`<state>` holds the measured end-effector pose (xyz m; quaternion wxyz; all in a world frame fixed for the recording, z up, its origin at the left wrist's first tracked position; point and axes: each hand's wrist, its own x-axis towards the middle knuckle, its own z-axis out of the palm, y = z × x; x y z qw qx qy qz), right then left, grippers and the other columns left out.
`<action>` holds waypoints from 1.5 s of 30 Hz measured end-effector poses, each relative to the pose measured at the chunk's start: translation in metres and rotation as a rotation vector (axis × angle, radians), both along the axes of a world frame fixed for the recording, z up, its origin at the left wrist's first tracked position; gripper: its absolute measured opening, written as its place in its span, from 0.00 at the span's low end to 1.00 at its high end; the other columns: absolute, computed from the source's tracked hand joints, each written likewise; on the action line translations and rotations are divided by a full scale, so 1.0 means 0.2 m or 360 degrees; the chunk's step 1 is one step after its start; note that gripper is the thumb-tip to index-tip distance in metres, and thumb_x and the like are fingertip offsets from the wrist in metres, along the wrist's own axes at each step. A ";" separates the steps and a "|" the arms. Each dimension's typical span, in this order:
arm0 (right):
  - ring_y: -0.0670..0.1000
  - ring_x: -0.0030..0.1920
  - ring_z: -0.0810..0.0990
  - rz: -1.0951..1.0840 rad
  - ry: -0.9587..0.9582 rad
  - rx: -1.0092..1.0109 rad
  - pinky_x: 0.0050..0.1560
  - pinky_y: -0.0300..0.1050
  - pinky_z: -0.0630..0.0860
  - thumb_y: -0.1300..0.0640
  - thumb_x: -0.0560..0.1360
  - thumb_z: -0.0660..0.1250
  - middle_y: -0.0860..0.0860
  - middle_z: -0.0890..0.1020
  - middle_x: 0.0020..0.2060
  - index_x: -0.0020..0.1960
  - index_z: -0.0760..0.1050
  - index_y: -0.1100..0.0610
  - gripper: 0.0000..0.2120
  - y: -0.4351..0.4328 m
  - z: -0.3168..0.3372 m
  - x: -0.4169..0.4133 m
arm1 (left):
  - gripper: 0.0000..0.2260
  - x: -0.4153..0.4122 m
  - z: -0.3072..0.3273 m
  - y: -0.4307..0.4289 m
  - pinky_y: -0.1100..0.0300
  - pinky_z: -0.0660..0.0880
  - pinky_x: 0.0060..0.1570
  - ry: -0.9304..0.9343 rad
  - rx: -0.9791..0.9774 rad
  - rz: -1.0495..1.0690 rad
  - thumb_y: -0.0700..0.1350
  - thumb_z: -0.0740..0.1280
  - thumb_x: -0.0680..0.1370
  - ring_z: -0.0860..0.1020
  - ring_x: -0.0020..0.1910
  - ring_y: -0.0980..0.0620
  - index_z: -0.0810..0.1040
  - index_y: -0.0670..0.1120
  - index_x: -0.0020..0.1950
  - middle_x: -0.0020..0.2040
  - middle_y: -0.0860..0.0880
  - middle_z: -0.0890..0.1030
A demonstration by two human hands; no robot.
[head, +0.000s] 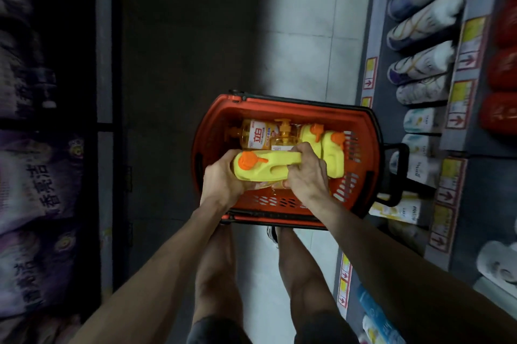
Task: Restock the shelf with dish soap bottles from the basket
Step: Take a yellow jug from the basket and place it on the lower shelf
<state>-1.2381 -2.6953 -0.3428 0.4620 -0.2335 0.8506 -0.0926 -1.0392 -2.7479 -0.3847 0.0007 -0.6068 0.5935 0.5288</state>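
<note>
A red plastic basket (218, 125) stands on the floor in front of my legs. A yellow dish soap bottle (268, 166) with an orange cap lies sideways over the basket, held in both hands. My left hand (221, 178) grips its cap end from below. My right hand (306, 170) curls round its handle. Two more yellow bottles (330, 150) with orange caps and two amber pump bottles (257, 135) lie inside the basket.
The shelf on the right (419, 108) holds rows of white bottles and red packs behind yellow price tags. A dark shelf on the left (36, 175) carries purple bags. Pale floor tiles (307, 35) run ahead of the basket.
</note>
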 end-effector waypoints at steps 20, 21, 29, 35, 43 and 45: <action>0.60 0.46 0.80 0.0793 0.0273 -0.0763 0.45 0.53 0.76 0.55 0.79 0.67 0.50 0.80 0.42 0.56 0.68 0.44 0.11 -0.25 1.79 -0.15 | 0.33 0.06 1.76 -0.29 0.66 0.73 0.32 0.0422 -0.0487 -0.0008 0.64 0.88 0.55 0.77 0.35 0.62 0.69 0.56 0.44 0.40 0.59 0.83; 0.59 0.46 0.80 0.0830 0.0303 -0.0813 0.46 0.54 0.77 0.53 0.79 0.67 0.49 0.80 0.42 0.55 0.67 0.43 0.11 -0.26 1.88 -0.15 | 0.33 0.06 1.86 -0.30 0.65 0.74 0.32 0.0450 -0.0528 0.0000 0.63 0.89 0.55 0.78 0.35 0.62 0.69 0.56 0.44 0.40 0.59 0.82; 0.51 0.41 0.83 0.0815 0.0189 -0.1325 0.44 0.59 0.81 0.41 0.76 0.66 0.45 0.81 0.37 0.54 0.69 0.39 0.10 -0.32 2.47 -0.25 | 0.30 0.06 2.54 -0.32 0.55 0.79 0.38 0.0649 -0.0926 0.0080 0.54 0.90 0.58 0.80 0.42 0.55 0.74 0.50 0.48 0.45 0.53 0.83; 0.48 0.55 0.85 0.0610 -0.0316 -0.1671 0.55 0.55 0.84 0.36 0.73 0.74 0.44 0.86 0.54 0.63 0.73 0.38 0.21 -0.37 2.78 -0.31 | 0.32 0.01 2.94 -0.32 0.42 0.83 0.45 0.0811 -0.1103 0.0311 0.58 0.88 0.56 0.84 0.47 0.46 0.76 0.46 0.50 0.47 0.47 0.84; 0.53 0.64 0.84 0.0541 -0.1047 -0.1592 0.61 0.51 0.82 0.40 0.69 0.78 0.52 0.85 0.63 0.72 0.72 0.53 0.36 -0.43 2.96 -0.27 | 0.33 -0.04 3.22 -0.30 0.42 0.86 0.51 0.1246 -0.0971 0.0711 0.52 0.87 0.59 0.88 0.52 0.42 0.79 0.45 0.60 0.55 0.43 0.88; 0.55 0.65 0.84 0.0642 -0.1190 -0.1517 0.62 0.53 0.82 0.44 0.72 0.78 0.53 0.85 0.64 0.73 0.72 0.55 0.34 -0.44 2.94 -0.23 | 0.34 -0.04 3.25 -0.29 0.42 0.85 0.52 0.1333 -0.0905 0.0810 0.50 0.87 0.60 0.88 0.53 0.40 0.79 0.44 0.62 0.56 0.43 0.88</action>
